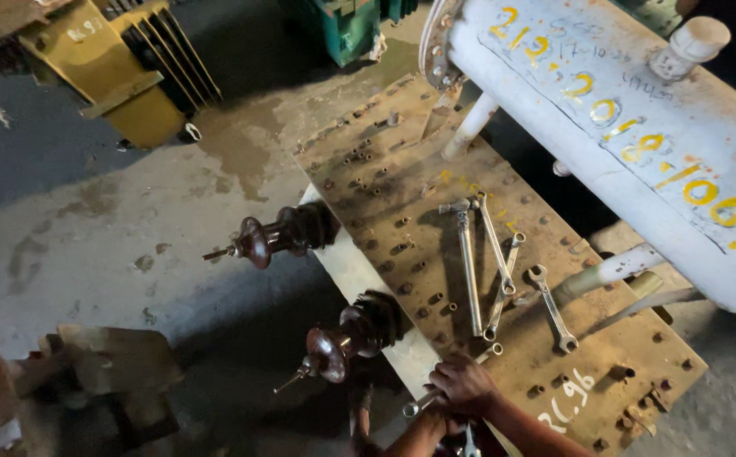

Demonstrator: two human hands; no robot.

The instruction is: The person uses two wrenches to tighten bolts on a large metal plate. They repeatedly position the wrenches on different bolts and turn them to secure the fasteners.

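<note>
A large pale grey-white cylindrical metal tank [639, 144] daubed with yellow paint marks is seen across the upper right, tilted over a broad rusty brown steel cover plate [385, 178] studded with bolts and holes. A yellow finned metal unit [123, 68] is set on the stained concrete floor [89, 220] at the upper left, well apart from the plate. Two dark brown ribbed porcelain bushings are mounted at the plate's left edge, the upper bushing [279, 235] and the lower bushing [353, 334], both pointing leftward over the floor. Several long silver ring spanners [482, 262] are laid crossed on the middle of the plate, and a shorter silver combination spanner [552, 306] lies just beside them to the right. At the bottom edge of the plate, the right hand [465, 385] is clenched around the shaft of a slim silver spanner [427, 399], which lies slanted at the plate's lower left rim just beside the lower bushing, its ring end pointing down-left. The left hand [423, 427] is mostly hidden beneath the right, and whether it is closed on anything cannot be told.
</note>
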